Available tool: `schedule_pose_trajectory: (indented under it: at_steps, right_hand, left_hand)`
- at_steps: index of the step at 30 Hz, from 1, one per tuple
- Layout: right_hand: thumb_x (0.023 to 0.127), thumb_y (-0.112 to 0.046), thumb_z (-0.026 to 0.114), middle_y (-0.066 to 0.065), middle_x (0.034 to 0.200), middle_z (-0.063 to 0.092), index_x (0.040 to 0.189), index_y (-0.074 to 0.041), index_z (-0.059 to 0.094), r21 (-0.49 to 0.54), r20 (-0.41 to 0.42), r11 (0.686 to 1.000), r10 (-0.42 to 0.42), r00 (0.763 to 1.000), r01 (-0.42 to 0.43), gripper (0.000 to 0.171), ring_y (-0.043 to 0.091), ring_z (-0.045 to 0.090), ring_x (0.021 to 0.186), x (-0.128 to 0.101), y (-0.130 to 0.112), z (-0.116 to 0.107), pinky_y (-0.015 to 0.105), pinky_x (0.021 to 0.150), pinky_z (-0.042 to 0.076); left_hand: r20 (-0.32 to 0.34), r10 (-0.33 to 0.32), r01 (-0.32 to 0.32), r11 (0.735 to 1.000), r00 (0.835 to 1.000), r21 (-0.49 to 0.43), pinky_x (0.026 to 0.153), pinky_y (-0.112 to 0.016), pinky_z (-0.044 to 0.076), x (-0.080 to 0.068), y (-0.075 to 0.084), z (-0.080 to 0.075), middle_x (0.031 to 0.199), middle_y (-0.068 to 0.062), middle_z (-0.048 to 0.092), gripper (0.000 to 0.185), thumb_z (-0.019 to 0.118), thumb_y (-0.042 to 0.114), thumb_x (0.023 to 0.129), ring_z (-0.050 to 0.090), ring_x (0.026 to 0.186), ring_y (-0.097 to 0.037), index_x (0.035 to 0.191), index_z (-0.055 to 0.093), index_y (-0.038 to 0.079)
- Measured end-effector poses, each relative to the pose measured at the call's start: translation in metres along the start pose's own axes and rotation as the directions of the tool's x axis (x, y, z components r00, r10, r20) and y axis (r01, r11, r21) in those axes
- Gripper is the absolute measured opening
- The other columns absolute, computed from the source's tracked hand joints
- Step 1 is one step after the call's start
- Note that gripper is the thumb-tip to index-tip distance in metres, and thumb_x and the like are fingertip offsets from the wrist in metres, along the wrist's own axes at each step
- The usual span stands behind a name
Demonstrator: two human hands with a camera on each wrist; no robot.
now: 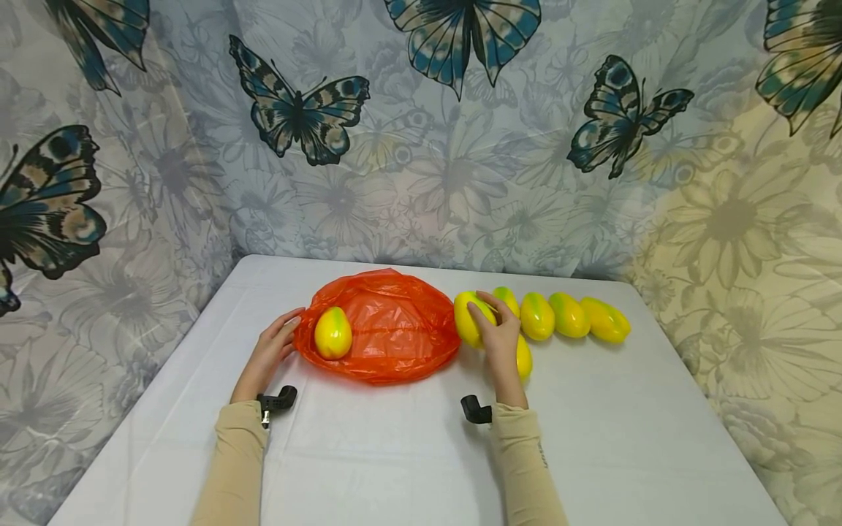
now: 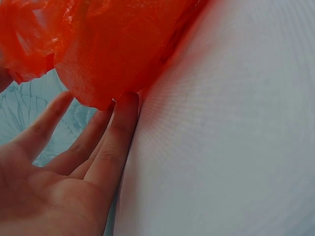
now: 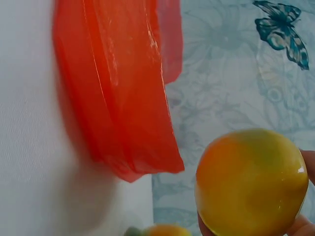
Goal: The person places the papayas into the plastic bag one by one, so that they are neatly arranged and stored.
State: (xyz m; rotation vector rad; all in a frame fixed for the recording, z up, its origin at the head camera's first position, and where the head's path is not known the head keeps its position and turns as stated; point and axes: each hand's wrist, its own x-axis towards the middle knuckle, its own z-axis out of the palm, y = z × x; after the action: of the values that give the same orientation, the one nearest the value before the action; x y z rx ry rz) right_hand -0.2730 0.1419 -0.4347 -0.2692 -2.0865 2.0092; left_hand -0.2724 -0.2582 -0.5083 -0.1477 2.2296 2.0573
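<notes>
I see the right hand (image 1: 501,343) with fingers wrapped around a yellow-green mango (image 1: 471,318), grasping it just off the right edge of the orange plastic bag (image 1: 395,329); in the right wrist view the same mango (image 3: 252,182) fills the lower right, fingertips under it, bag (image 3: 123,98) to its left; the left hand (image 1: 271,352) lies with fingers straight and relaxed, released, tips touching the bag's left edge; the left wrist view shows the fingers (image 2: 115,142) flat against the white table (image 2: 236,123) and the bag's hem (image 2: 93,54); nothing gripped there; one mango in the bag (image 1: 332,332) sits near its left end, close to the left fingertips; bag lies middle of the table (image 1: 625,438), nearer the far edge; a row of mangoes (image 1: 571,315) runs from the held one toward the far right corner, side by side, touching or nearly; one more mango (image 1: 523,358) sits partly hidden behind the right hand; butterfly cloth (image 1: 421,146) hangs behind the far edge; beige sleeves (image 1: 230,460) on both arms.
</notes>
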Motion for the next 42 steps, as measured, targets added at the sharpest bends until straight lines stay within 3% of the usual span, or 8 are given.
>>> schedule_pose_trajectory:
  at_steps: [13, 22, 28, 34, 42]
  right_hand:
    - [0.091, -0.025, 0.07, 0.005, 0.138, 0.054, 0.126, -0.015, 0.064, -0.014, 0.057, 1.0, 0.008, 0.998, -0.008, 0.037, 0.023, 0.049, 0.124, -0.004, -0.003, 0.022, 0.04, 0.109, 0.042]
    - [0.091, -0.022, 0.07, 0.005, 0.138, 0.054, 0.126, -0.013, 0.065, -0.004, 0.077, 1.0, 0.011, 0.997, -0.011, 0.037, 0.024, 0.05, 0.118, -0.004, -0.002, 0.04, 0.039, 0.104, 0.044]
    - [0.089, -0.022, 0.072, 0.005, 0.135, 0.058, 0.124, -0.013, 0.066, 0.013, 0.093, 1.0, -0.002, 0.996, 0.001, 0.036, 0.022, 0.053, 0.116, -0.004, 0.002, 0.053, 0.038, 0.103, 0.045]
    - [0.088, -0.019, 0.073, 0.011, 0.128, 0.063, 0.123, -0.008, 0.067, 0.001, 0.086, 0.999, -0.052, 0.995, 0.052, 0.037, 0.024, 0.055, 0.112, -0.005, 0.006, 0.063, 0.035, 0.098, 0.045]
    - [0.087, -0.019, 0.075, 0.011, 0.127, 0.063, 0.119, -0.01, 0.069, -0.003, 0.092, 0.999, -0.045, 0.995, 0.046, 0.034, 0.025, 0.055, 0.115, -0.008, 0.008, 0.076, 0.038, 0.101, 0.045]
  left_hand:
    - [-0.002, 0.009, -0.009, 1.0, 1.0, -0.005, 0.086, -0.01, 0.048, -0.002, -0.001, 0.0, 0.157, -0.01, 0.034, 0.058, 0.043, 0.045, 0.103, 0.057, 0.105, 0.005, 0.153, 0.032, 0.019]
    - [0.001, 0.019, -0.019, 1.0, 1.0, -0.005, 0.086, -0.01, 0.048, -0.003, 0.001, 0.0, 0.157, -0.01, 0.033, 0.062, 0.045, 0.05, 0.101, 0.057, 0.105, 0.006, 0.153, 0.032, 0.02]
    - [0.003, 0.045, -0.045, 0.998, 0.999, -0.041, 0.086, -0.012, 0.05, -0.002, 0.0, -0.001, 0.155, -0.012, 0.035, 0.057, 0.045, 0.044, 0.102, 0.06, 0.103, 0.005, 0.152, 0.034, 0.018]
    - [0.003, 0.042, -0.042, 0.998, 0.999, -0.038, 0.086, -0.012, 0.05, -0.002, -0.001, 0.0, 0.155, -0.012, 0.035, 0.056, 0.046, 0.042, 0.103, 0.06, 0.102, 0.005, 0.152, 0.035, 0.018]
    - [0.006, 0.037, -0.037, 0.999, 0.999, -0.024, 0.086, -0.012, 0.05, 0.0, -0.002, 0.0, 0.155, -0.013, 0.035, 0.056, 0.044, 0.043, 0.103, 0.06, 0.103, 0.005, 0.152, 0.034, 0.018]
